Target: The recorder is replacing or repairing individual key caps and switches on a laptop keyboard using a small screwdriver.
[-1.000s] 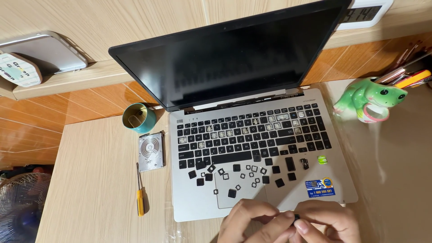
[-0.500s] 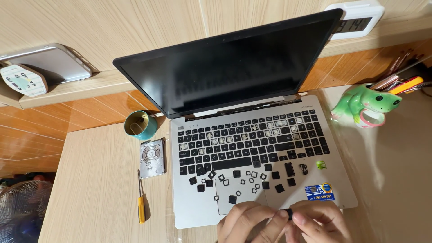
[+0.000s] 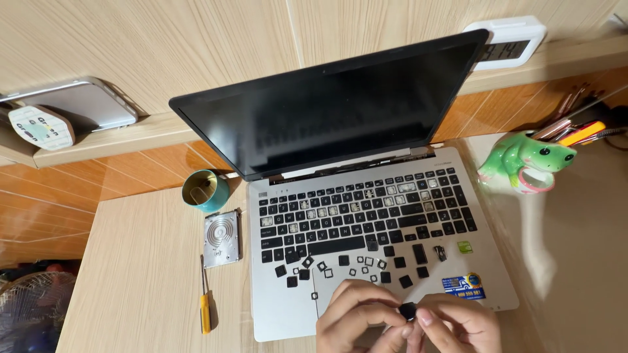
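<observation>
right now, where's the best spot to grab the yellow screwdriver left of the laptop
Take the screwdriver by its yellow handle, the thick end nearest you; the thin shaft points away toward the drive. It lies flat on the desk with bare wood either side, so probably come from above and pinch across the handle.

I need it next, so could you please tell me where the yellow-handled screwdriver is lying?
In the head view, the yellow-handled screwdriver lies on the wooden table, left of the silver laptop and just below the bare metal hard drive.

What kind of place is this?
Probably a home desk used for fixing things. A laptop lies open with loose keys pulled off, and a screwdriver sits beside it on the wooden desk.
</observation>
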